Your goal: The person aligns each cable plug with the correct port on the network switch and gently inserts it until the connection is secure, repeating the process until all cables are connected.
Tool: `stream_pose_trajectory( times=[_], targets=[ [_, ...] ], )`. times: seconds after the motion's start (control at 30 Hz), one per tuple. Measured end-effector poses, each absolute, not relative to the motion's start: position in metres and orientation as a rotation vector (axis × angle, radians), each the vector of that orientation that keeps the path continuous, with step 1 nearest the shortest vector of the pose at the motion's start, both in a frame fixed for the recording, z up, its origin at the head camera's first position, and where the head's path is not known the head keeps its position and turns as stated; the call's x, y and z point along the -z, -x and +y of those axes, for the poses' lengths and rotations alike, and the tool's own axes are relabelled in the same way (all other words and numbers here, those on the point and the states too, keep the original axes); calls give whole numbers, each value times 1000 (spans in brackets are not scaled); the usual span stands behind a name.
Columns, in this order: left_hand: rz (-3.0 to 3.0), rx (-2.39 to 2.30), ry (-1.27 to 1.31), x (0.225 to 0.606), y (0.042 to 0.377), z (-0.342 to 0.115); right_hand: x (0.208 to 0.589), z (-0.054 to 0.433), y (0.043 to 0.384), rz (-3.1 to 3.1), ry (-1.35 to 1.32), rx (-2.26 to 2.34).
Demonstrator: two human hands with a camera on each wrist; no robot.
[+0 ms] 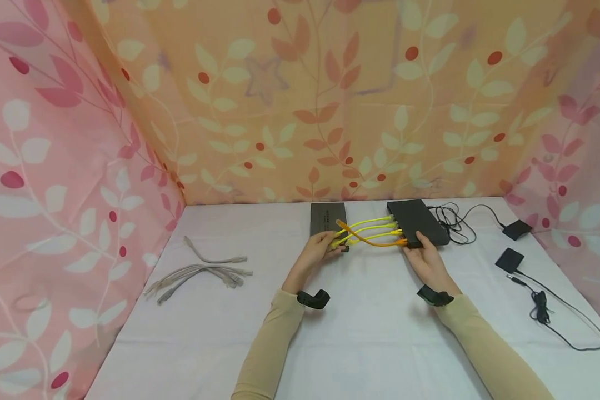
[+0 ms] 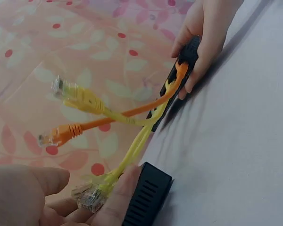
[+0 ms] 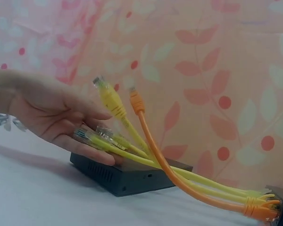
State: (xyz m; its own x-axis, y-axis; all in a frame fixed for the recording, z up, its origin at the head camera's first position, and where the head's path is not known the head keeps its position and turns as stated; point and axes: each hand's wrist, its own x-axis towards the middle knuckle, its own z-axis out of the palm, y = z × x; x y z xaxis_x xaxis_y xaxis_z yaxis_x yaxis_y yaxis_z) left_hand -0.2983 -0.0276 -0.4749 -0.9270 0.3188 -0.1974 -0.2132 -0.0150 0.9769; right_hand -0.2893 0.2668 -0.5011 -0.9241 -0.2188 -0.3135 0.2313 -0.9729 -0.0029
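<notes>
The right hand [image 1: 426, 264] gripped the near end of the black box [image 1: 419, 219], thumb on top, fingers beneath. Yellow cables [image 2: 137, 143] and one orange cable [image 3: 153, 146] ran from the box's left side toward the left hand [image 1: 321, 249], well apart from the right. Its thumb and fingers were parted, yellow plugs [image 2: 92, 197] lying against the fingers, just beside the grey box [image 1: 328, 216]. Grey cables [image 1: 205, 267] lay off to the left on the white table [image 1: 355, 344], two adapters [image 1: 517, 230] to the right.
</notes>
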Motion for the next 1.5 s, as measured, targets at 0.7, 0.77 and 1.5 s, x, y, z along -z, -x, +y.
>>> stream_pose_trajectory(
  times=[0.7, 0.77, 1.5],
  targets=[
    [1302, -2428, 52, 485, 299, -9, 494, 283, 310, -30, -555, 2903],
    [1276, -2440, 33, 486, 299, -8, 493, 284, 311, -16, -559, 2898],
    [1204, -2437, -22, 489, 299, -5, 489, 327, 308, 897, -359, 2408]
  ],
)
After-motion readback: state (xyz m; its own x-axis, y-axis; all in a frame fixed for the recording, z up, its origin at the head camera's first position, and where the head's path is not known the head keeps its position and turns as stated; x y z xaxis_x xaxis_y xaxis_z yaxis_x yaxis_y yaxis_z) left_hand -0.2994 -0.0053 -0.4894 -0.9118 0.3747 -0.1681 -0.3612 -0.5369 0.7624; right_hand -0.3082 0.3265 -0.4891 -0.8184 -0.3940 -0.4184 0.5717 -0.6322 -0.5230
